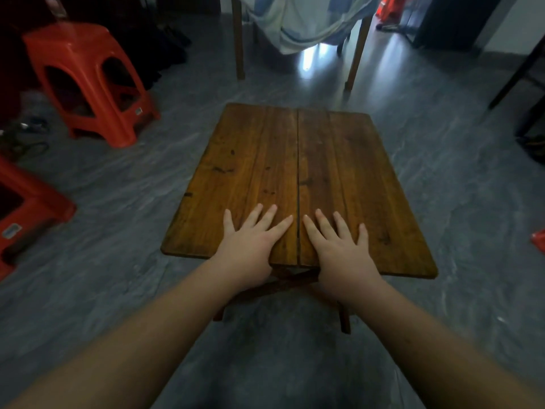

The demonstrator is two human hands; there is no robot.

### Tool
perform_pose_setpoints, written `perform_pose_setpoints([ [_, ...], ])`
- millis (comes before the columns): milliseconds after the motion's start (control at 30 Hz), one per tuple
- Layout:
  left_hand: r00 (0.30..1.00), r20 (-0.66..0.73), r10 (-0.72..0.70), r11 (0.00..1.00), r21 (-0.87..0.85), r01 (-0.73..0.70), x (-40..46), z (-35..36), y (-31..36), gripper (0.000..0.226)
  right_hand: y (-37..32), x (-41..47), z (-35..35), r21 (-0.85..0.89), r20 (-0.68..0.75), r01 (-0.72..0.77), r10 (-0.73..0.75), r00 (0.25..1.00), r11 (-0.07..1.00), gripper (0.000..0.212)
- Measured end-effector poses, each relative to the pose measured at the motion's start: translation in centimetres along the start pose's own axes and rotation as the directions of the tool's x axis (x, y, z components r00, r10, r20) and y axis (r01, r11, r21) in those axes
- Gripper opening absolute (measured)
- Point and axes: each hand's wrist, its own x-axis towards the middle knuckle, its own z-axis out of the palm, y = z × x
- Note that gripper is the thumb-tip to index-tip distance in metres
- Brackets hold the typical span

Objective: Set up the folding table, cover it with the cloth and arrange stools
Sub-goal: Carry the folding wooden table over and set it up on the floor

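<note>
The brown wooden folding table [298,184] stood unfolded on the grey marbled floor [442,202], its two slatted halves meeting at a centre seam and its crossed legs showing under the near edge. The left hand [250,240] and right hand [339,243] lay flat on the surface either side of that seam, fingers [277,228] spread and released, grasping nothing, probably pressing the halves level and testing that the legs had locked. Two red plastic stools [88,81] waited well apart to the left, one cut off by the frame. A pale cloth [309,22] hung over a farther wooden frame, likely the cover to fetch next
</note>
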Motion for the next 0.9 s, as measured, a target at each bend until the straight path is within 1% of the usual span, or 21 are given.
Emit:
perform_pose_setpoints([
  [67,1.0,-0.018,0.015,1.0,0.006,-0.014,-0.5,0.8,0.1,0.104,0.0,-0.3,1.1,-0.006,-0.025,-0.001,0.0,1.0,1.0,0.11],
  [133,0.999,-0.027,0.028,1.0,0.007,-0.028,-1.0,1.2,0.3,0.106,0.0,-0.7,1.7,-0.005,-0.021,0.001,-0.001,1.0,1.0,0.109],
  [333,0.997,-0.077,0.026,1.0,0.017,-0.025,-1.9,1.6,0.4,0.103,0.3,-1.4,1.8,0.011,-0.034,0.016,-0.015,0.999,1.0,0.106],
  [467,0.997,-0.052,0.052,0.998,0.049,-0.05,-2.3,2.1,0.6,0.102,0.7,-1.9,2.4,-0.002,-0.058,0.04,-0.04,0.998,0.999,0.105],
  [533,0.996,-0.052,0.066,0.996,0.067,-0.063,-2.7,2.4,0.8,0.101,0.7,-2.6,2.8,-0.025,-0.062,0.05,-0.052,0.997,0.998,0.1],
  [667,0.995,-0.067,0.08,0.993,0.095,-0.073,-3.7,2.8,1.0,0.096,1.0,-3.9,3.5,-0.011,-0.124,0.107,-0.108,0.986,0.994,0.09],
  [733,0.994,-0.07,0.084,0.993,0.094,-0.077,-4.2,2.8,1.1,0.093,1.3,-4.3,3.8,-0.004,-0.129,0.122,-0.121,0.984,0.993,0.086],
  [900,0.99,-0.112,0.083,0.992,0.108,-0.071,-4.8,3.3,1.3,0.084,1.2,-4.6,4.0,-0.031,-0.136,0.123,-0.126,0.983,0.992,0.083],
])
